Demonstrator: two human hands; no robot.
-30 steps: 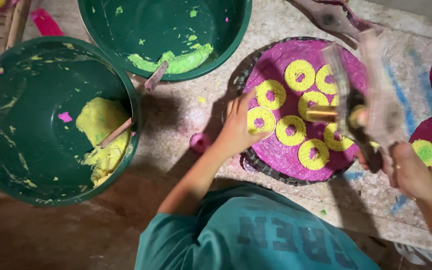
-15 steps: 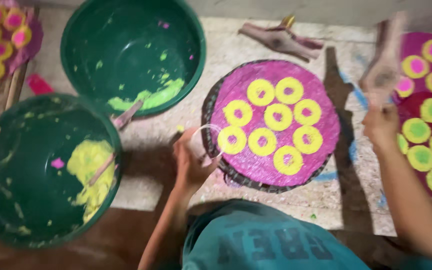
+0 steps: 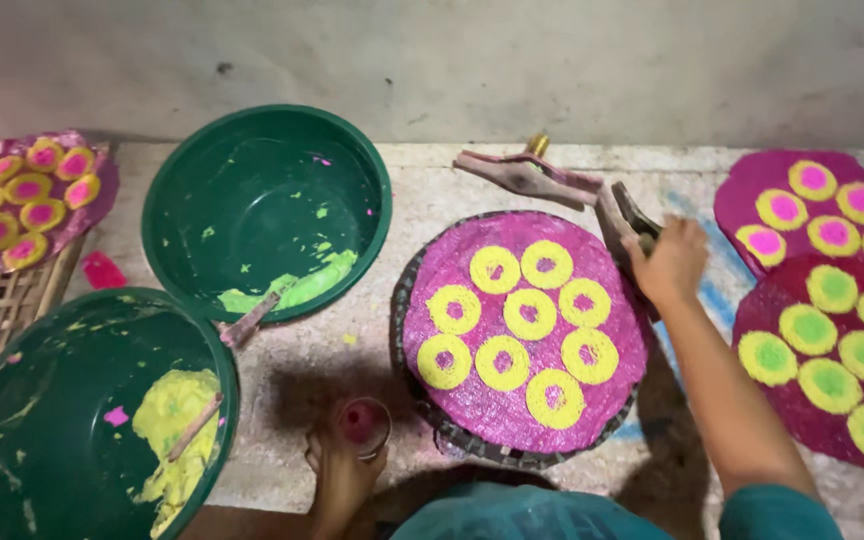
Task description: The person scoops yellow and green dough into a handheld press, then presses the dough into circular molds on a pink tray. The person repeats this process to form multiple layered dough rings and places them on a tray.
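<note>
A round tray (image 3: 414, 300) coated in magenta paste carries several yellow rings with pink centres. Right of its far edge, my right hand (image 3: 668, 264) grips a dark cloth piping bag (image 3: 620, 212) that rests on the floor. Close to my body, left of the tray's near rim, my left hand (image 3: 338, 472) holds a small clear cup (image 3: 363, 424) with pink paste in it.
Two green basins sit at the left: one (image 3: 267, 160) with light green paste and a stick, a nearer one (image 3: 42, 440) with yellow paste and a stick. Another cloth bag (image 3: 527, 176) lies behind the tray. Decorated magenta mats lie at right (image 3: 752, 190) and far left (image 3: 92, 200).
My right hand has come down from mid-air and set the cloth bag by the tray's far right edge. My left hand has drawn back from the tray toward my body with the cup.
</note>
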